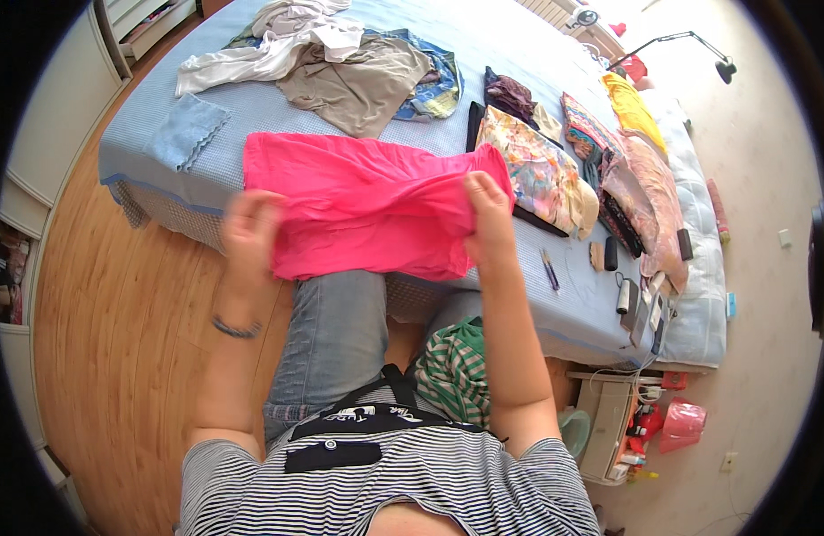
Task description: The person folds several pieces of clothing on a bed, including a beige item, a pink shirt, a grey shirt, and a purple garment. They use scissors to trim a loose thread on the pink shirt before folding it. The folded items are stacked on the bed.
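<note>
A bright pink garment lies spread over the near edge of the bed and my lap, its kind hard to make out. It has loose creases across its middle, and its right end is lifted a little. My right hand is closed on the cloth at that right end. At the left edge of the cloth is my left hand, smeared by motion, so I cannot tell whether its fingers grip it. Beyond the garment lie a crumpled brown-grey garment and a white one. A small light blue cloth rests at the left.
To the right lie folded clothes, a floral garment uppermost in one pile, and a yellow one farther back. Pens and small devices sit near the bed's right edge. A green-and-white striped cloth is by my right thigh.
</note>
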Demonstrator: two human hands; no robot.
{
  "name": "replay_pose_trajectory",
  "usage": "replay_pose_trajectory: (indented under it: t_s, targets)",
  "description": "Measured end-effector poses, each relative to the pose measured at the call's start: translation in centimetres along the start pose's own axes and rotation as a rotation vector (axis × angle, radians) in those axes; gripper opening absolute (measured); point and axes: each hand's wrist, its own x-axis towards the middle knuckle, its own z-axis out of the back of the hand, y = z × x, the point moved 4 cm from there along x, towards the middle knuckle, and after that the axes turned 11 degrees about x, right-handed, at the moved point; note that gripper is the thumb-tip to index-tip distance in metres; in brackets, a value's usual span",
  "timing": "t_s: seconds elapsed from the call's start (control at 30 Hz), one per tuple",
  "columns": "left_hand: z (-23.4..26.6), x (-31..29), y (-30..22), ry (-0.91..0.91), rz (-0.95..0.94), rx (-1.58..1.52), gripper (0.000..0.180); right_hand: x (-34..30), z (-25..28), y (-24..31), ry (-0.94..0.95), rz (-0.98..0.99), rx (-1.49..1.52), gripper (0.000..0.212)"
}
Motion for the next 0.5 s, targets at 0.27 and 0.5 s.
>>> replay_pose_trajectory:
  t_s: [0.27,0.5]
  targets:
    - [-8.2,-2.1,0.4,0.326,-0.276,0.23,0.039,-22.4,-14.2,-2.0,1.211,-0.438,-0.288,0.01]
    - [-1.7,3.0,-1.1,0.149,-0.045,-0.066,0.042,-24.3,-13.4,-1.9,1.212,-0.359,-0.484,0.02]
